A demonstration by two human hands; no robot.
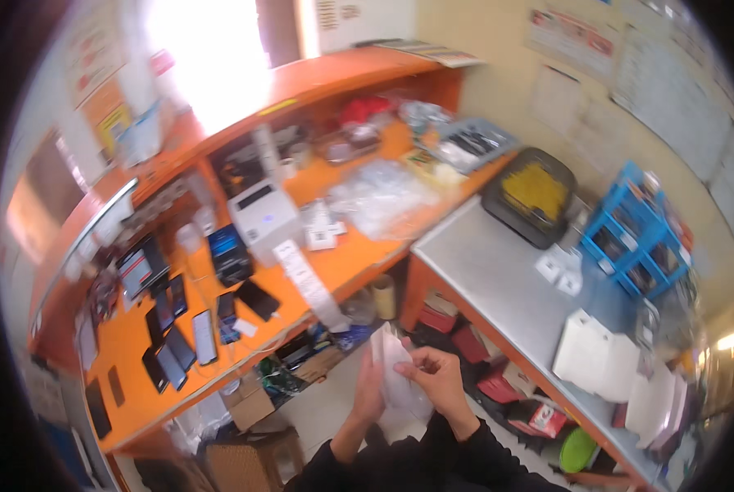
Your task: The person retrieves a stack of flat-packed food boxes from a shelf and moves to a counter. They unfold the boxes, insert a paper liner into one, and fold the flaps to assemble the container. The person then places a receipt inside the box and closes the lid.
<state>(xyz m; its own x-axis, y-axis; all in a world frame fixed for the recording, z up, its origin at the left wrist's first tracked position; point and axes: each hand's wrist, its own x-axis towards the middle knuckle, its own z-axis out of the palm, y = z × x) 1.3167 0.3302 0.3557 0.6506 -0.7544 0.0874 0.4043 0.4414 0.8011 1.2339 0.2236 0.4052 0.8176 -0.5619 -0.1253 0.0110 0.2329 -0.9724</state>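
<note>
Both my hands meet low in the middle of the picture, in front of a gap between two counters. My left hand point(369, 387) and my right hand point(439, 379) together hold a small white paper bag or folded sheet point(393, 362), upright between them. The right hand pinches its upper edge with thumb and fingers. Dark sleeves cover both forearms. A long white strip of paper point(308, 283) hangs off the orange counter's edge just above my hands.
An orange counter point(334, 254) on the left carries a white label printer point(264, 215), several phones point(178, 328) and clear plastic bags point(379, 197). A grey steel table point(498, 279) on the right holds a black tray point(529, 197), blue drawer rack point(637, 238) and white bags point(596, 357). Boxes sit underneath.
</note>
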